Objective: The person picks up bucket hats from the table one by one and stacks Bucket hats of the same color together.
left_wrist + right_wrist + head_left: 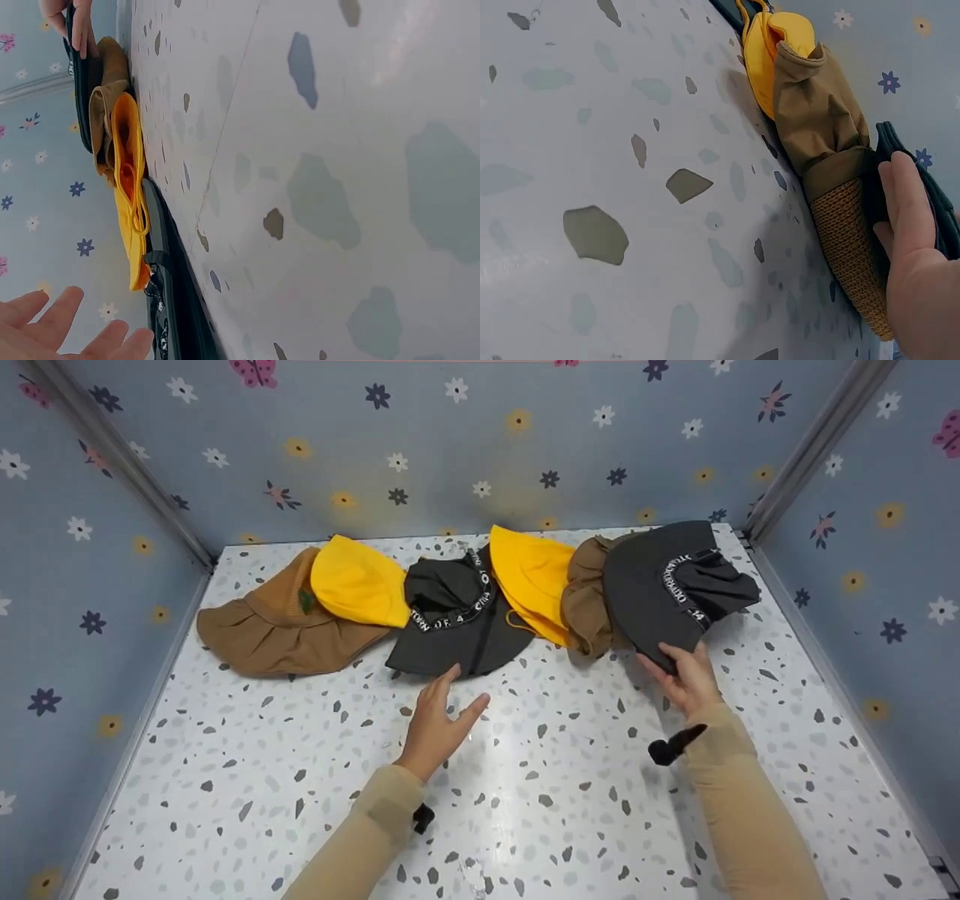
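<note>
My right hand (694, 679) pinches the lower brim edge of a black bucket hat (637, 577) at the right end of a row of hats. That hat has a white-lettered band and lies partly over a brown hat (585, 611), whose mesh part (844, 232) shows in the right wrist view. My left hand (439, 724) has its fingers extended and thumb spread, holding nothing. Its fingertips are by the brim of another black bucket hat (487, 645) in the middle; whether they touch it I cannot tell.
A yellow hat (529, 577) with a cord lies between the middle black hat and the brown one. Further left, another yellow hat (356, 581) overlaps a brown wide-brimmed hat (300, 641). Flower-patterned panels (450, 450) wall the speckled white table (525, 810) at the back and sides.
</note>
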{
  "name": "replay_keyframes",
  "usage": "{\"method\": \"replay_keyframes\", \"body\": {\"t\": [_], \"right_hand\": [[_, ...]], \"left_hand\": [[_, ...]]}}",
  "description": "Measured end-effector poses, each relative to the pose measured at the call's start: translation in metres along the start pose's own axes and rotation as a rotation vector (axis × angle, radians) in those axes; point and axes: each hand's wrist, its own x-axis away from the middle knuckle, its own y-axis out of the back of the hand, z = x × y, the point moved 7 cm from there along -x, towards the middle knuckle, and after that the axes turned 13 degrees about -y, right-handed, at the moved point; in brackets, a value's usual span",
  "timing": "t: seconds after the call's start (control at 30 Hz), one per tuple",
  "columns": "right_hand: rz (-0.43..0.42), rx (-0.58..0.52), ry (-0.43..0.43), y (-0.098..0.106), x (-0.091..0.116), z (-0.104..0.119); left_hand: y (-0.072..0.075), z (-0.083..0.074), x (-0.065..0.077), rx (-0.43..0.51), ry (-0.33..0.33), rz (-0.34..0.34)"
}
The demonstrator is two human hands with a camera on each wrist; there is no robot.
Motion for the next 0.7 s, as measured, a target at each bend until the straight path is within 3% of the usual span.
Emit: {"method": "replay_keyframes", "body": {"t": [0.27, 0.5, 0.7], "right_hand": [[-0.039, 0.153, 0.153, -0.01, 0.01, 0.009], [-0.028, 0.101, 0.222, -0.021, 0.015, 0.01], [0.016, 0.047, 0.289, -0.036, 0.021, 0.006]], "left_hand": [[-0.009, -0.002, -0.009, 0.088, 0.023, 0.065], [-0.013, -0.013, -0.024, 0.126, 0.005, 0.065], [-0.022, -0.017, -0.027, 0.195, 0.038, 0.095]]}}
